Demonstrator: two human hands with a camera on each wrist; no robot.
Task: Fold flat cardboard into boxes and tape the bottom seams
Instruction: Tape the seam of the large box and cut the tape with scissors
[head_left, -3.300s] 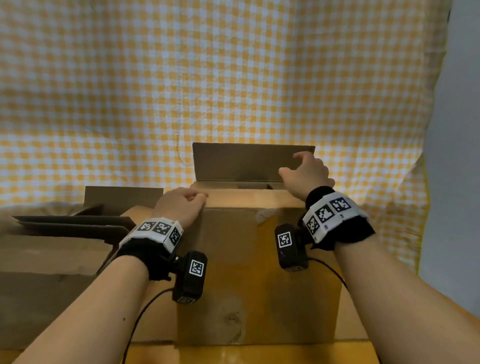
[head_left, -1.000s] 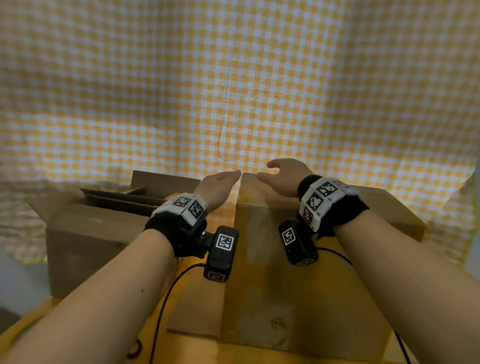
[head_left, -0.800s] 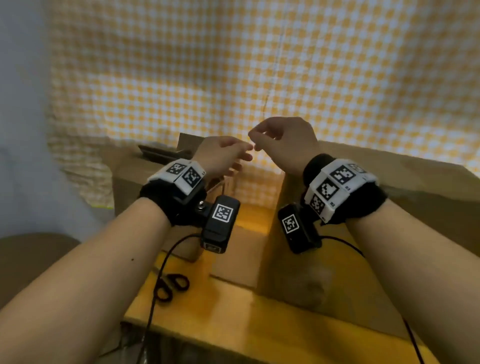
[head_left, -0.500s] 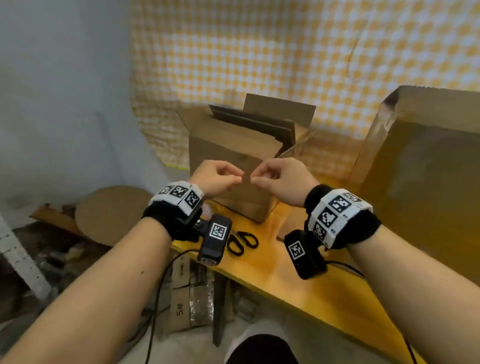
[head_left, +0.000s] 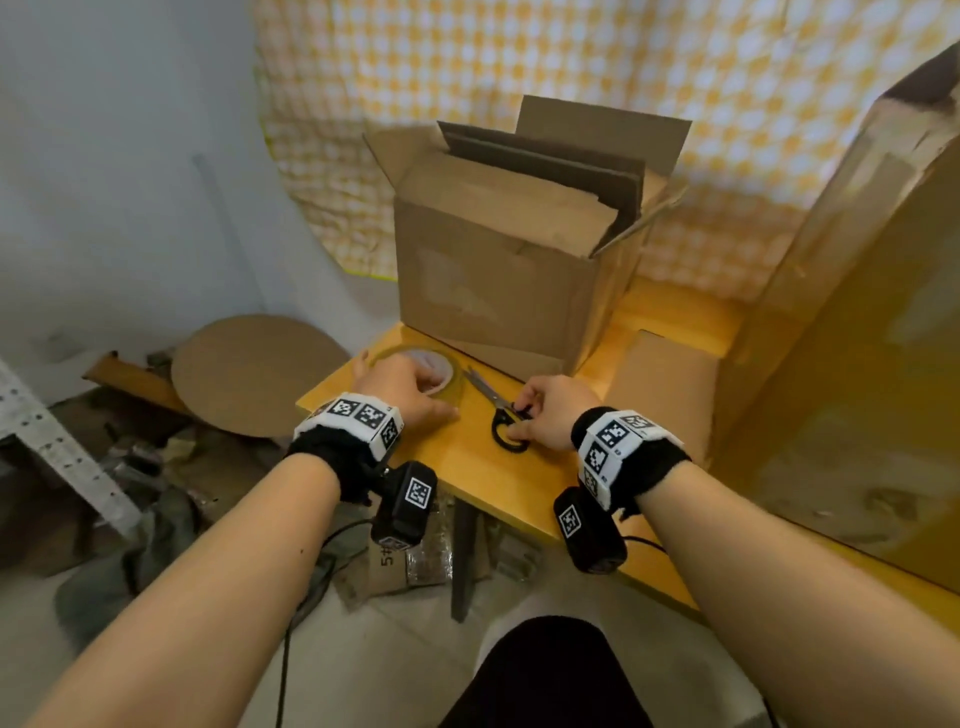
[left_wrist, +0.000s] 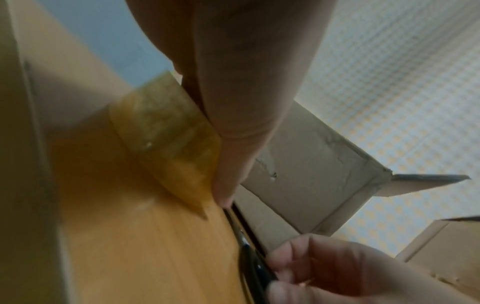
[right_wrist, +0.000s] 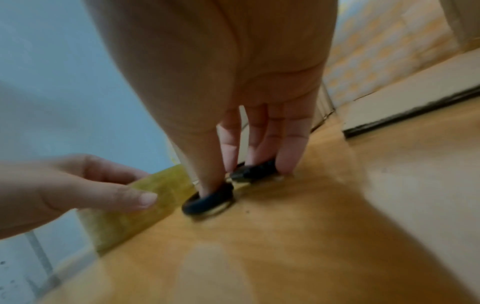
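A roll of yellowish clear tape (head_left: 448, 370) lies flat at the left corner of the yellow table (head_left: 498, 483). My left hand (head_left: 402, 387) holds it, thumb and fingers curled over its rim; the tape roll (left_wrist: 168, 139) fills the left wrist view. Black-handled scissors (head_left: 496, 410) lie just right of it. My right hand (head_left: 527, 422) grips their handles, with the thumb inside one handle loop (right_wrist: 207, 200) and fingers on the other. The big folded cardboard box (head_left: 857, 364) stands at the right.
An open cardboard box (head_left: 498, 280) holding several flat cardboard sheets stands behind the tape and scissors. A low cardboard flap (head_left: 665, 384) lies by the big box. Beyond the table's left edge lie a round board (head_left: 254, 374) and floor clutter. A checked cloth hangs behind.
Both hands left the top of the big box and came together in the air, as the view swung left and down. They then dropped onto the tape roll and the scissors.
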